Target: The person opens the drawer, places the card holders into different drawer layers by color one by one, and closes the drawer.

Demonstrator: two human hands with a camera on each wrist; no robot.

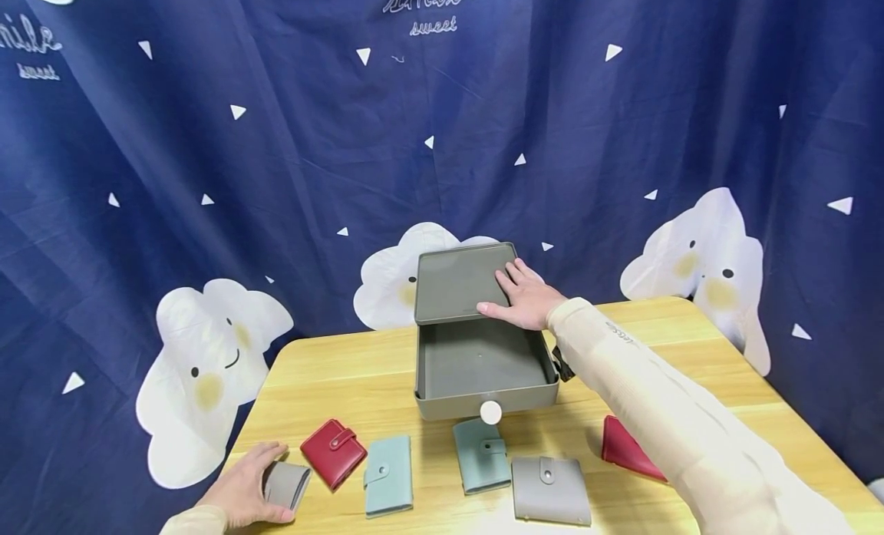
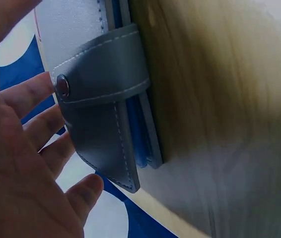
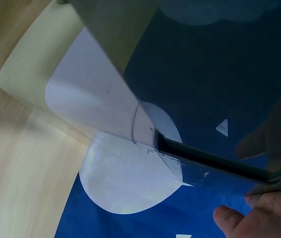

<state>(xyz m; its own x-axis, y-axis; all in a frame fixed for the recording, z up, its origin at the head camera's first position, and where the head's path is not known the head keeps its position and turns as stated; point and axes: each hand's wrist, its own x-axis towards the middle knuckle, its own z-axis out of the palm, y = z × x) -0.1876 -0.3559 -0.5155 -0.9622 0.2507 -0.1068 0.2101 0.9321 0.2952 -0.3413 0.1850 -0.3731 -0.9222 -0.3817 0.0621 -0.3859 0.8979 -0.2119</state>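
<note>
In the head view, my left hand holds a small grey card wallet at the table's near left, fingers and thumb around its sides. The left wrist view shows its strap and metal snap close up. My right hand lies with fingers spread on the raised lid of a grey box. Beneath the lid, the box's bare inside and a round white knob on its front are visible. In the right wrist view the lid looks dark and glossy, with fingertips at its edge.
Near the left hand lie a red wallet and a light blue wallet. Another blue wallet and a grey one lie before the box. My right sleeve partly covers a second red wallet. A blue curtain hangs behind the table.
</note>
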